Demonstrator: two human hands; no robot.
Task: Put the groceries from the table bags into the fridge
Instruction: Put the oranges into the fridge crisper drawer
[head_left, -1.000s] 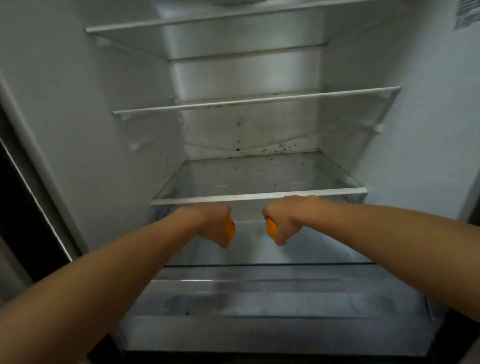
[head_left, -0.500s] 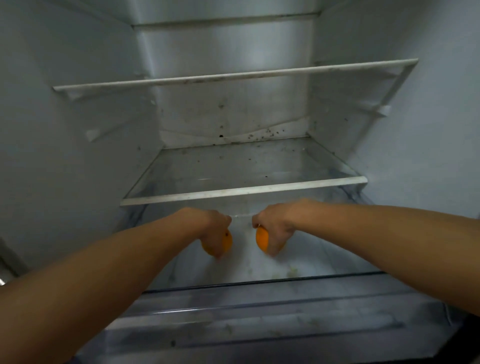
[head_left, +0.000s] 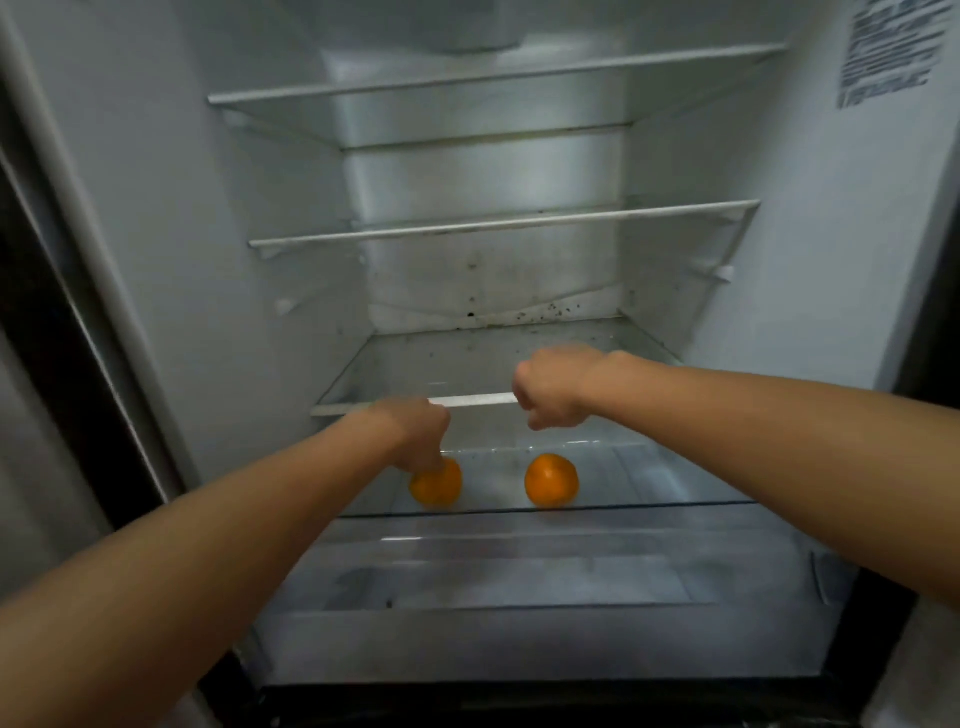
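Observation:
Two oranges lie on the lowest glass shelf (head_left: 665, 503) of the open fridge. The left orange (head_left: 439, 487) rests on the glass with my left hand (head_left: 415, 431) reaching down onto it, fingers curled over its top. The right orange (head_left: 550, 479) sits free on the shelf, a little to the right. My right hand (head_left: 550, 387) hovers above and behind it, curled into a loose fist with nothing in it, in front of the edge of the shelf above (head_left: 472, 400).
Two more bare shelves (head_left: 498, 226) are higher up. A clear drawer (head_left: 519, 571) lies below the oranges' shelf. The fridge's white side walls close in left and right, with a label (head_left: 891, 49) at the upper right.
Both hands lowered the oranges onto the bottom shelf. My right hand has let go of its orange and risen; my left hand still touches the other orange.

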